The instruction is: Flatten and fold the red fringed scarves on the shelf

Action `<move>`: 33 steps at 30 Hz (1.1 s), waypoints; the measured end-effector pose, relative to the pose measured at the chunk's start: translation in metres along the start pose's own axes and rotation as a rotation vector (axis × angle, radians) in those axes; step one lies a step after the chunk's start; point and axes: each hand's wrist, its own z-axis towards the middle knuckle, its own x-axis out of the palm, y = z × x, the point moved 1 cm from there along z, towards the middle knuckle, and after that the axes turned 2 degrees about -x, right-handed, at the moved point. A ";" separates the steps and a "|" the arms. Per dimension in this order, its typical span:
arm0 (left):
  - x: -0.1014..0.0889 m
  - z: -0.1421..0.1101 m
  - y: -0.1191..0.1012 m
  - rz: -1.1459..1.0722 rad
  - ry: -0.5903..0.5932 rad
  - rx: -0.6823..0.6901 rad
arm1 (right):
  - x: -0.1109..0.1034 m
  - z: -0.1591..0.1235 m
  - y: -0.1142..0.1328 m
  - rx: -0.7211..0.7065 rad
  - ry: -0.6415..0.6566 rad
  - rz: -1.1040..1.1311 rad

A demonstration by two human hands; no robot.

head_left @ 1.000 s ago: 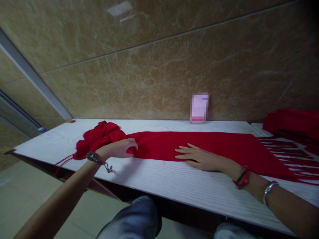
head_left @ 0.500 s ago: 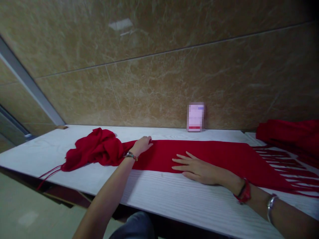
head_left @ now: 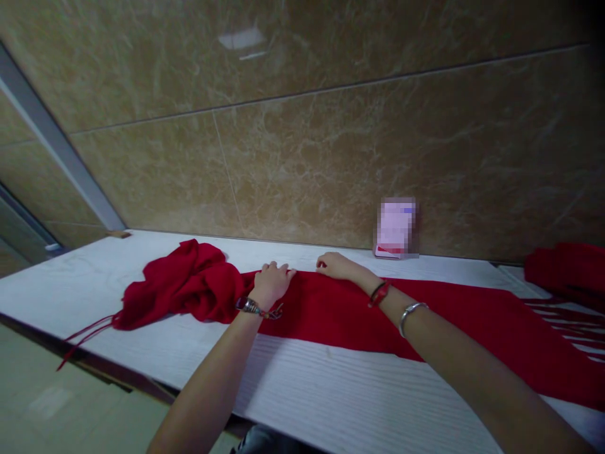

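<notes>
A red scarf lies lengthwise along the white tabletop, flat in the middle and right, with fringe at its right end. Its left part is a crumpled heap, with thin red strands hanging over the front edge. My left hand rests at the scarf's far edge beside the heap, fingers bent down and closed on the cloth. A little to the right, my right hand is closed at the same far edge, its fingers curled and fingertips partly hidden. My right forearm crosses above the flat cloth.
A phone-like rectangle, blurred out, leans upright against the brown marbled wall behind the table. More red cloth lies at the far right. The white table has its front edge close to me.
My right hand has moved from lying spread on the scarf to its far edge, fingers now curled. My left hand has stayed near the same place. The view has shifted slightly.
</notes>
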 end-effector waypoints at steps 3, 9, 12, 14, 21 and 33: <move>-0.003 0.008 0.015 0.000 -0.033 -0.050 | 0.013 0.005 0.002 0.017 0.024 0.003; 0.001 0.030 0.040 -0.103 -0.054 -0.009 | 0.014 -0.001 -0.009 0.042 -0.048 0.056; 0.007 0.037 0.056 -0.161 -0.034 0.001 | 0.013 -0.002 -0.015 0.012 -0.055 0.094; 0.010 0.040 0.067 -0.195 -0.009 0.001 | 0.015 -0.003 -0.019 -0.014 -0.063 0.109; 0.006 0.037 0.092 -0.184 0.018 0.029 | 0.032 -0.009 -0.025 -0.096 -0.170 0.120; 0.012 0.033 0.095 -0.052 0.028 -0.005 | 0.043 -0.012 -0.006 -0.400 -0.285 0.019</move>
